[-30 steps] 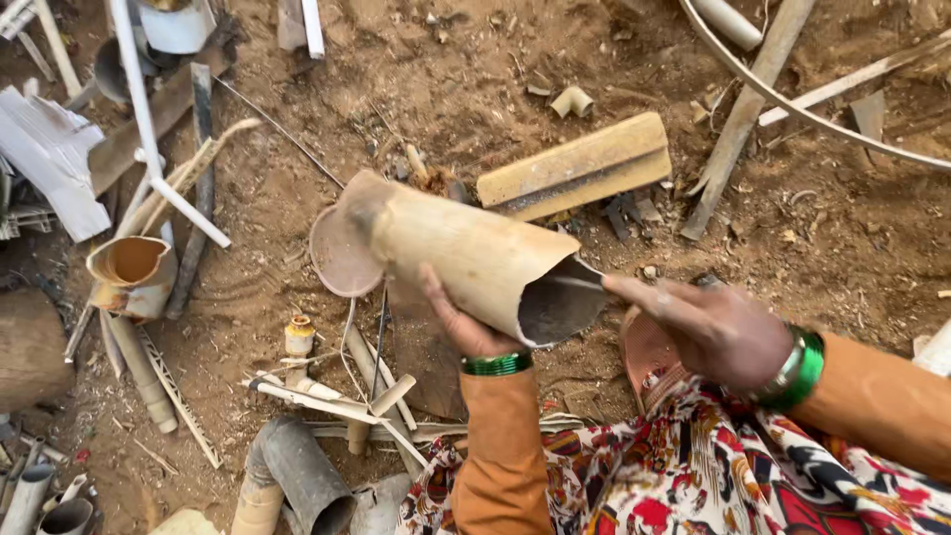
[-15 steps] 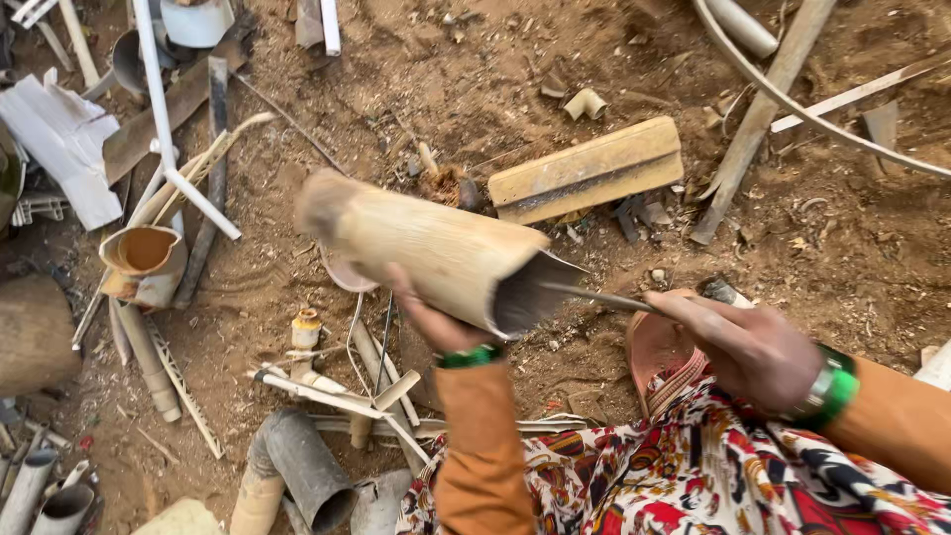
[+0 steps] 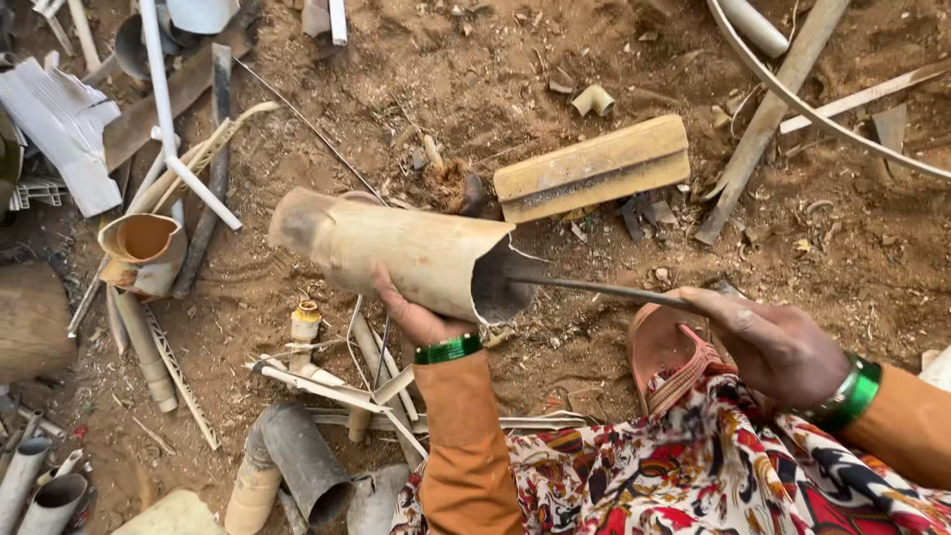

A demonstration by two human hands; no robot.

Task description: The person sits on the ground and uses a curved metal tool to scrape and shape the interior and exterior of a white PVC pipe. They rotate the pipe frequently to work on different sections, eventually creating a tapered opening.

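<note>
My left hand (image 3: 411, 315) grips a wide, dirty tan pipe section (image 3: 396, 253) from underneath, holding it level above the dirt with its jagged open end facing right. My right hand (image 3: 768, 342) holds a thin dark metal rod (image 3: 594, 289) whose tip reaches into that open end. Both wrists wear green bangles over orange sleeves. A flowered cloth (image 3: 693, 466) covers my lap at the bottom, and a pink sandal (image 3: 666, 355) shows just below the right hand.
A yellowish channel-shaped block (image 3: 592, 168) lies on the dirt beyond the pipe. Cut pipes, white tubes and scrap (image 3: 149, 248) crowd the left side. Grey pipe pieces (image 3: 297, 466) lie at the bottom left, wooden slats (image 3: 773, 109) at the upper right.
The pipe has swung slightly, its far end dropping toward the left. The rod has stayed inside the open end, and my right hand has kept hold of it.
</note>
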